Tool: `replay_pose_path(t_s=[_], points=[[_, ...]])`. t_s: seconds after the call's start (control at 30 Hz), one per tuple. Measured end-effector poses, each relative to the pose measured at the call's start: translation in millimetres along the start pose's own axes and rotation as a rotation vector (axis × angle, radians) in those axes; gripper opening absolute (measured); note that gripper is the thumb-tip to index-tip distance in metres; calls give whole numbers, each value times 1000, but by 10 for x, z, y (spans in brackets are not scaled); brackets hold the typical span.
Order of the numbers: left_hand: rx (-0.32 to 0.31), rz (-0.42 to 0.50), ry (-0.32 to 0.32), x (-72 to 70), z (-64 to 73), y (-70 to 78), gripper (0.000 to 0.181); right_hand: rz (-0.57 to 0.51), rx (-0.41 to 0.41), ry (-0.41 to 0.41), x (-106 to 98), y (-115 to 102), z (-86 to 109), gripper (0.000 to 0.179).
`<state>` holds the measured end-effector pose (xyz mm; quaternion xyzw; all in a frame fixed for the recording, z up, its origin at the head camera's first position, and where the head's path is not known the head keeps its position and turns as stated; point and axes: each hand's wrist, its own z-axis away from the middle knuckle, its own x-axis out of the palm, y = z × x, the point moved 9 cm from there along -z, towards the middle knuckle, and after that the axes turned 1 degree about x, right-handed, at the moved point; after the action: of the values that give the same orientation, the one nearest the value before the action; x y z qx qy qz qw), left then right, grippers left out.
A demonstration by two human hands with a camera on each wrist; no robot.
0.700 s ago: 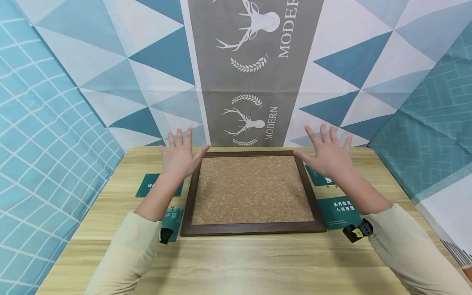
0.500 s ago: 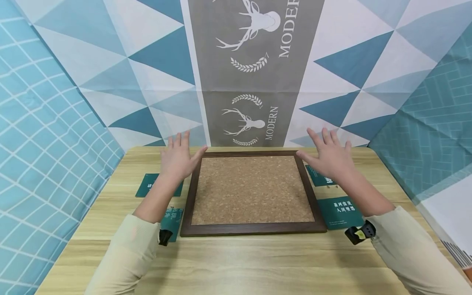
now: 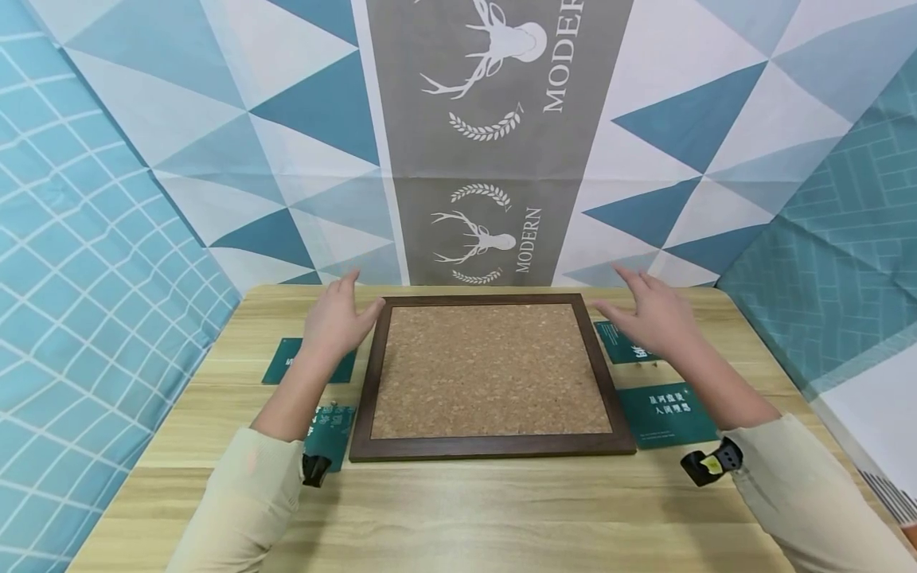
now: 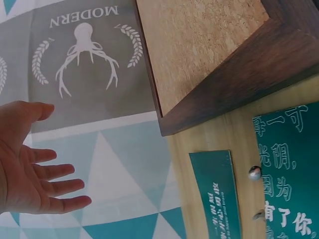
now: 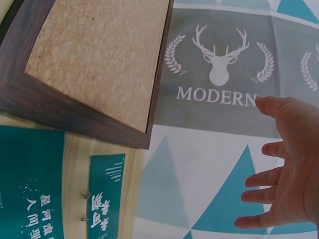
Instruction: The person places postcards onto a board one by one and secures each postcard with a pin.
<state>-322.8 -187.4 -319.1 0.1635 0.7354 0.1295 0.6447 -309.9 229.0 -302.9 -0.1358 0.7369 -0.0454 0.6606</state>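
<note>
A cork board (image 3: 487,374) in a dark brown frame lies flat on the wooden table. My left hand (image 3: 337,318) is in the air near its far left corner, fingers spread in the left wrist view and holding nothing. Near the far right corner my right hand (image 3: 653,317) is raised too, with its fingers extended and nothing in it. Green printed cards lie on both sides: a far left card (image 3: 278,368), a near left card (image 3: 331,439), a far right card (image 3: 618,342) and a near right card (image 3: 666,414). My forearms partly cover some of them.
Small shiny metal pins (image 4: 254,173) lie between the left cards, and similar pins (image 5: 85,194) lie by the right ones. Behind the table (image 3: 458,509) hangs a patterned cloth (image 3: 494,159) with deer heads. Blue tiled cloth (image 3: 93,318) stands along the left side.
Both hands have come down and a little toward me, moving slightly apart from each other. The board and cards stay where they were.
</note>
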Motion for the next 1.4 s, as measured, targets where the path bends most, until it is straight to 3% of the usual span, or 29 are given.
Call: replay_pose_path(t_s=[0.4, 0.73, 1.4], points=[[-38, 142, -18, 95, 30, -196, 72, -42, 30, -9, 80, 232, 27, 83], [-80, 217, -74, 245, 44, -285, 68, -124, 75, -56, 190, 435, 58, 80], [-132, 273, -154, 496, 128, -489, 69, -170, 175, -94, 424, 817, 130, 75]])
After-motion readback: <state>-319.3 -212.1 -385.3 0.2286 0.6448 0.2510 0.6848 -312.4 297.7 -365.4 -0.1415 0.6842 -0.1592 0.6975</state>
